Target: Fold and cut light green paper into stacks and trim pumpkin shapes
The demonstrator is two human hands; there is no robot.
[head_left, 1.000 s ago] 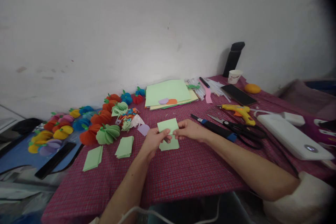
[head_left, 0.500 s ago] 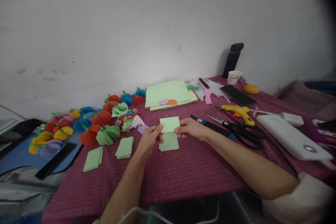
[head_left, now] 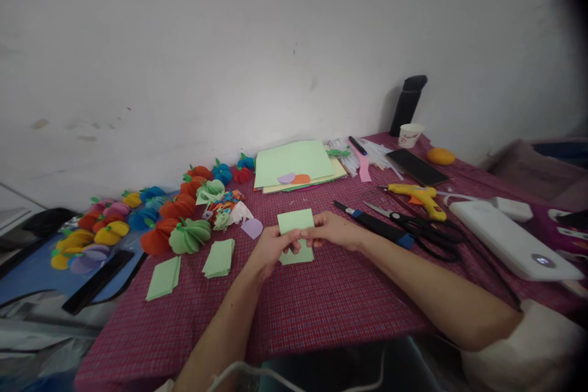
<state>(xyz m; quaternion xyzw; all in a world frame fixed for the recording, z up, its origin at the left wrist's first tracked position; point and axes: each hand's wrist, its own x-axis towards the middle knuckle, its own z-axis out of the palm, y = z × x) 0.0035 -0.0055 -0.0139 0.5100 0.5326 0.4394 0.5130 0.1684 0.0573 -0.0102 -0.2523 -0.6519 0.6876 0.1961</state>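
Note:
Between my two hands is a light green paper piece, held by its near edge. My left hand pinches it from the left, and my right hand from the right; the thumbs meet at the middle of that edge. Whether it is one sheet or several, I cannot tell. Below it lies another green paper piece on the checked cloth, partly covered by my fingers. Two small stacks of green paper, a nearer one and another, rest left of my left hand. A purple paper shape lies close by.
Paper pumpkins in several colours crowd the left side. Large paper sheets lie at the back. To the right are a craft knife, scissors, a yellow glue gun, a phone and a white power bank.
My hands have come together along the near edge of the held paper, thumbs now touching. The paper has dropped slightly toward me. The purple shape shows more fully.

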